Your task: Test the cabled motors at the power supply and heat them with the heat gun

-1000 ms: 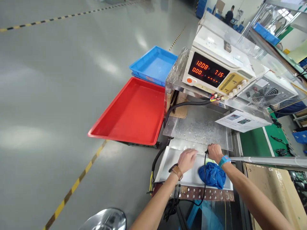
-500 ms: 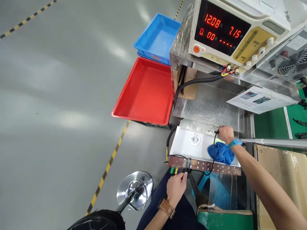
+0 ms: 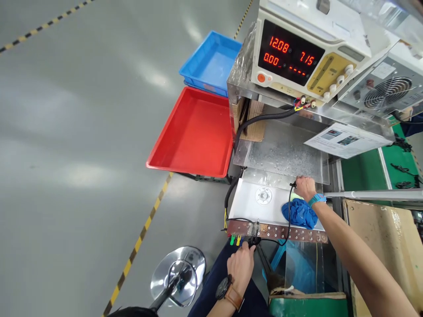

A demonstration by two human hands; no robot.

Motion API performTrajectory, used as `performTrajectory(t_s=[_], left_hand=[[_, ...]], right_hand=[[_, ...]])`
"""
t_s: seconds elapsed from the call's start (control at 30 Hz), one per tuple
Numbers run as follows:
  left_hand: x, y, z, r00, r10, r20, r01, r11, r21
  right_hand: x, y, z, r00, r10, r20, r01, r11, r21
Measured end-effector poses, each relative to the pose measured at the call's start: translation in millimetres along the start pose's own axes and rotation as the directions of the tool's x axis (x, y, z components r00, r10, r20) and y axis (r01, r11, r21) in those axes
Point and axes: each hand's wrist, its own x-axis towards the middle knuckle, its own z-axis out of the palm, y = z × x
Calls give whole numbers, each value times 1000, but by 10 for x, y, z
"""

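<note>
My right hand point(image 3: 304, 186) is closed around the top end of a thin black cable point(image 3: 289, 211) at the back of a white tray point(image 3: 244, 203). A crumpled blue cloth point(image 3: 299, 213) lies in the tray just under that wrist. A round white part point(image 3: 263, 195) sits in the tray's middle. My left hand point(image 3: 241, 264) is low, its fingertips pinching a black connector point(image 3: 253, 241) at the copper terminal strip point(image 3: 280, 231) along the tray's near edge. Green and yellow plugs point(image 3: 235, 240) hang at the strip's left end.
A power supply point(image 3: 297, 53) with red digits stands on a clear shelf above. A red bin point(image 3: 194, 134) and a blue bin point(image 3: 211, 61) sit to the left. A chrome stool point(image 3: 178, 277) is below left. A printed sheet point(image 3: 346, 140) lies to the right.
My left hand left the round part in the tray, dropped to the terminal strip and took the black connector. My right hand stayed on the cable end.
</note>
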Motion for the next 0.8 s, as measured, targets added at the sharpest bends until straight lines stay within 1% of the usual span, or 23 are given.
performTrajectory(t_s=[0.13, 0.23, 0.33, 0.4, 0.47, 0.53, 0.6, 0.67, 0.73, 0.8], left_hand=[[115, -59, 175, 998, 52, -20, -52, 998, -40], [192, -120, 330, 995, 92, -50, -97, 990, -102], [221, -186, 416, 988, 119, -97, -137, 970, -199], [213, -220, 435, 987, 114, -113, -144, 939, -312], [178, -251, 456, 991, 100, -87, -129, 878, -461], [112, -293, 499, 995, 100, 5, -79, 817, -572], [25, -343, 555, 985, 124, 118, -23, 778, -627], [-68, -371, 580, 977, 126, 172, 28, 722, -691], [-163, -344, 537, 978, 87, 189, 100, 600, -794], [-271, -261, 419, 971, 31, 235, 197, 452, -870]], right_hand=[[-38, -3, -19, 1000, 5, -12, -5, 1000, 7], [-74, 16, -85, 999, -1, -33, 2, 1000, 23], [-126, 72, -195, 997, -11, -80, 14, 999, 42], [-169, 125, -262, 993, -5, -115, 11, 999, 52], [-214, 182, -302, 991, 0, -136, 8, 998, 63], [-252, 241, -310, 989, 8, -144, 3, 997, 79], [-282, 295, -291, 988, 27, -154, -10, 994, 105], [-308, 339, -258, 984, 53, -168, -29, 990, 139], [-344, 372, -221, 979, 90, -185, -57, 982, 178], [-410, 410, -182, 972, 130, -196, -86, 972, 218]])
